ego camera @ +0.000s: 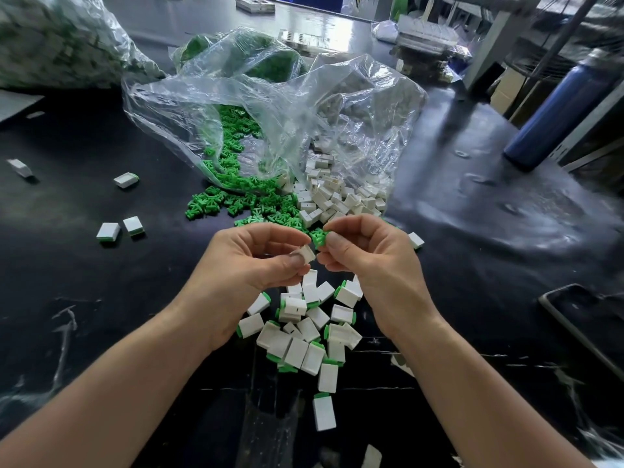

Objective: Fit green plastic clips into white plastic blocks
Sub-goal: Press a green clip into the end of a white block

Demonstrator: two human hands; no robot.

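My left hand (250, 261) pinches a white plastic block (306, 254) between thumb and fingers. My right hand (368, 255) pinches a green clip (318, 238) just above and to the right of that block; the two parts are close together but apart. Below my hands lies a heap of white blocks with green clips fitted (307, 332). Behind my hands, loose green clips (229, 197) and loose white blocks (337, 197) spill out of a clear plastic bag (270, 106) onto the black table (101, 298).
A few fitted blocks (120, 228) lie scattered at the left. A second bag of parts (57, 42) sits at the back left. A blue bottle (560, 109) stands at the right. A dark tray edge (574, 319) shows at the right.
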